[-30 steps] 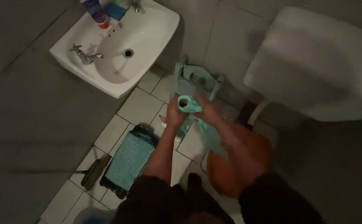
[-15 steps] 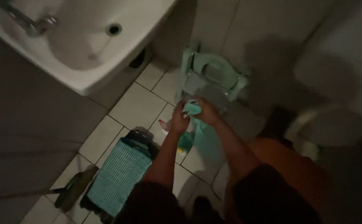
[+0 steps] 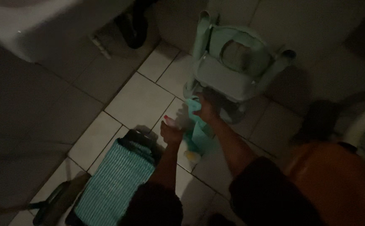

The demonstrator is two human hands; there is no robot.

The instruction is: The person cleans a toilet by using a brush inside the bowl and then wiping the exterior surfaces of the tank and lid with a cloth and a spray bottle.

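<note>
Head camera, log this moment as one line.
left hand: on spray bottle | right hand: holding teal cloth | ahead: green folding seat

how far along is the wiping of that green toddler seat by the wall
Barely begun, as far as the dim picture shows. Done: the right hand has a grip on the teal cloth and has it at the foot of the folded mint potty seat. In hand: the left hand is at a spray bottle on the tiled floor. Left: the seat's upper parts show no cloth contact; whether they are clean cannot be told.
</note>
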